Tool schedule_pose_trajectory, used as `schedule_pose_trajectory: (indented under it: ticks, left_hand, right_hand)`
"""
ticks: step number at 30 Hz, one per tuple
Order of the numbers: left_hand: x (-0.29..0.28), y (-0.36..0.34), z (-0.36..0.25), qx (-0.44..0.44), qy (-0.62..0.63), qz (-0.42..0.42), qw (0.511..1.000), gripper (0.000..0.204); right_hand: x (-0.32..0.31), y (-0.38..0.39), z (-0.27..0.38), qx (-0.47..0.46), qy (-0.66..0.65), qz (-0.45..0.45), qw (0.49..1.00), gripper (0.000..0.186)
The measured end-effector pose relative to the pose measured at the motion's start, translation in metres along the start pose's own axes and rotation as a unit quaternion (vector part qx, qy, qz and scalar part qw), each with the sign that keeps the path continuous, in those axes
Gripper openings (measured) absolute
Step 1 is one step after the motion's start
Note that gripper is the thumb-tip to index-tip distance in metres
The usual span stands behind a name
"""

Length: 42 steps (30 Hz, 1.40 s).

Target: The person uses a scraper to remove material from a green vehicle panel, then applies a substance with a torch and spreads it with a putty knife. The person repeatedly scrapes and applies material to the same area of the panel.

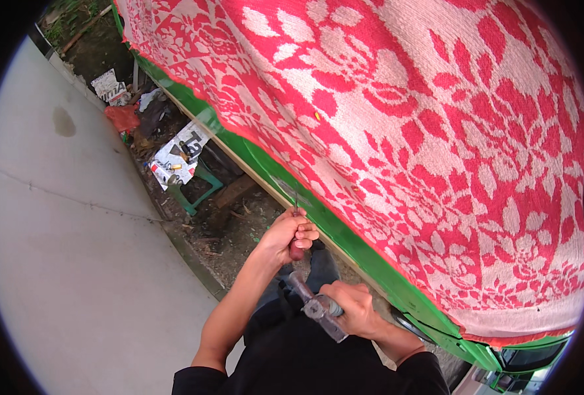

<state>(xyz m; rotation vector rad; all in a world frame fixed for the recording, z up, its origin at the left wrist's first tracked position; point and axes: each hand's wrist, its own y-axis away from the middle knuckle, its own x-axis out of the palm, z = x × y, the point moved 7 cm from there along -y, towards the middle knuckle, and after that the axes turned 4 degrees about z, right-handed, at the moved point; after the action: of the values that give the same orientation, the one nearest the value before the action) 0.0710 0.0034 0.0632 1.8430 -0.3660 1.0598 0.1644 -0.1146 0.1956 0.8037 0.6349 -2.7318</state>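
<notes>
A person's left hand [285,236], folded firmly, is gripping a red-handled tool [296,253], its thin shaft pointing to twelve o'clock. At five o'clock from it, the right hand [352,308] is clasping a hammer [319,313]. Upper right, toward two o'clock, a red-and-white floral cloth [404,131] is draping green bodywork [323,222].

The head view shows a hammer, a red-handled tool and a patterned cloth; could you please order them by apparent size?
1. Patterned cloth
2. Hammer, partly covered by the right hand
3. Red-handled tool, partly covered by the left hand
</notes>
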Motion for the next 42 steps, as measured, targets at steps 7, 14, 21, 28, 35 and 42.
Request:
schedule_pose_trajectory:
  ticks: [7,14,21,28,35,42]
  left_hand:
    - [0.002,0.0,-0.003,-0.004,-0.016,0.009,1.0,0.024]
    - [0.0,0.01,-0.008,-0.018,-0.072,-0.011,0.997,0.02]
    - [-0.01,0.007,-0.01,-0.026,-0.087,0.003,0.996,0.024]
    - [-0.015,0.008,-0.019,-0.04,-0.063,0.03,0.997,0.018]
    - [-0.011,0.01,-0.016,-0.041,-0.037,0.035,0.998,0.018]
    - [-0.031,-0.018,-0.027,-0.026,-0.01,0.034,0.999,0.02]
  right_hand:
    - [0.009,0.003,0.001,0.013,-0.012,0.013,1.0,0.043]
    - [0.008,0.005,-0.006,0.042,-0.019,-0.006,0.999,0.039]
    - [0.012,-0.001,-0.007,0.045,-0.015,0.0,0.999,0.04]
    - [0.031,-0.004,0.004,0.036,0.059,0.065,0.995,0.046]
    - [0.035,0.007,0.053,-0.15,0.168,0.029,0.974,0.034]
    - [0.05,0.024,0.001,0.088,0.202,0.113,0.969,0.046]
